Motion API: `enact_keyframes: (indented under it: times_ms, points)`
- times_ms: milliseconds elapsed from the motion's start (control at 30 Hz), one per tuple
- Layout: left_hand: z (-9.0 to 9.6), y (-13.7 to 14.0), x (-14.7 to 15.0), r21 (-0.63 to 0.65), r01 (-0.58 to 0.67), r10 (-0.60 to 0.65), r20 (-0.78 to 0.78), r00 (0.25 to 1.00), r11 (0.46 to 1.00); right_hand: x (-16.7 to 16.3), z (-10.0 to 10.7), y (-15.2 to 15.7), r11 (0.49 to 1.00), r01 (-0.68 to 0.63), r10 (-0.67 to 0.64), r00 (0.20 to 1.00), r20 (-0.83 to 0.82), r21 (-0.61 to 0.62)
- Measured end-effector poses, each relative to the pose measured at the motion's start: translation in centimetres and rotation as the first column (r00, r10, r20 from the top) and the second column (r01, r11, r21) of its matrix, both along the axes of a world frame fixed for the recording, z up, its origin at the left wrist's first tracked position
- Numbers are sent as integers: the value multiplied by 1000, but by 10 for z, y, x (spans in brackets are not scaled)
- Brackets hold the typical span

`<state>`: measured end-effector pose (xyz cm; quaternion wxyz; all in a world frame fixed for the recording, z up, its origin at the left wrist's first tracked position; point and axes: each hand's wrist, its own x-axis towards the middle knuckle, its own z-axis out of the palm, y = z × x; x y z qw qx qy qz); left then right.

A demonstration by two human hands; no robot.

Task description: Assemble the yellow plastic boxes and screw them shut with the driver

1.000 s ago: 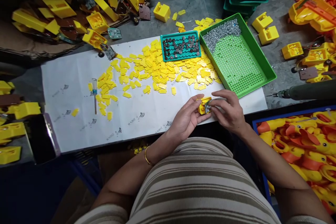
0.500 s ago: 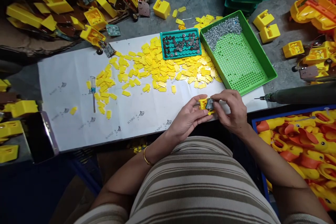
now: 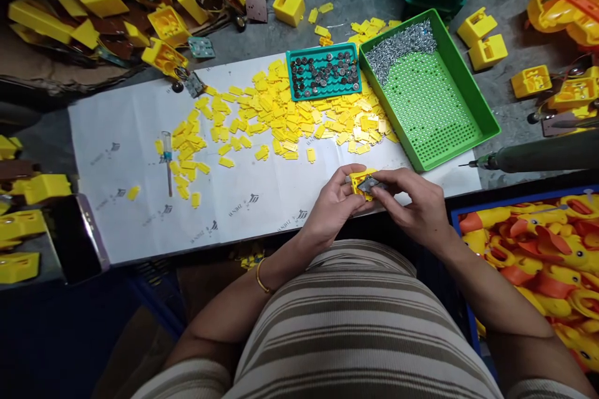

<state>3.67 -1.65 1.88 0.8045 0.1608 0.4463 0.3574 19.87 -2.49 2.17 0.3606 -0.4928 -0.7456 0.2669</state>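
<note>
Low over the front edge of the paper-covered board, my left hand [image 3: 333, 204] grips a small yellow plastic housing [image 3: 356, 178] between thumb and fingers. A dark grey circuit board [image 3: 369, 184] lies tilted at the housing's opening. My right hand [image 3: 415, 201] pinches that board with thumb and forefinger. Whether the board sits fully inside cannot be made out. Beyond my hands, many loose yellow plastic covers [image 3: 281, 118] are spread over the white paper [image 3: 262, 212].
A teal tray [image 3: 324, 95] of button cells rests on the covers. Beside it stands a green basket [image 3: 486, 131] with small screws [image 3: 402, 43]. An electric screwdriver [image 3: 528, 156] points in from the right, above a bin of toy ducks [image 3: 561, 255]. A hand screwdriver [image 3: 167, 168] lies left.
The circuit board has turned from a steep angle to a flatter one over the housing. Both hands keep their grips, and the whole view has shifted slightly.
</note>
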Motion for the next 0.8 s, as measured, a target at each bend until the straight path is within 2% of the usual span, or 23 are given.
enact_keyframes:
  times_ms: [100,300,433,533,633,800]
  points:
    - [1,-2,0,16,32,-32,-12,999,999,-1,1,0,1000,19,-19,1000,-1,-25]
    - [0,-1,1,13,10,-10,-14,1000,1000,-2,1,-1,998,24,-25,999,-22,-57]
    - [-1,-1,0,-3,49,-49,-18,999,999,-1,3,-2,998,-24,22,999,-38,-56]
    - [0,-1,-4,-43,77,-75,44,996,996,2,5,-1,996,-64,62,997,-41,-59]
    - [2,-1,-7,-100,74,-61,127,990,992,5,7,2,989,-111,108,993,-41,-94]
    - [4,-2,-8,-133,56,-33,170,985,989,9,8,8,968,-187,183,982,-38,-165]
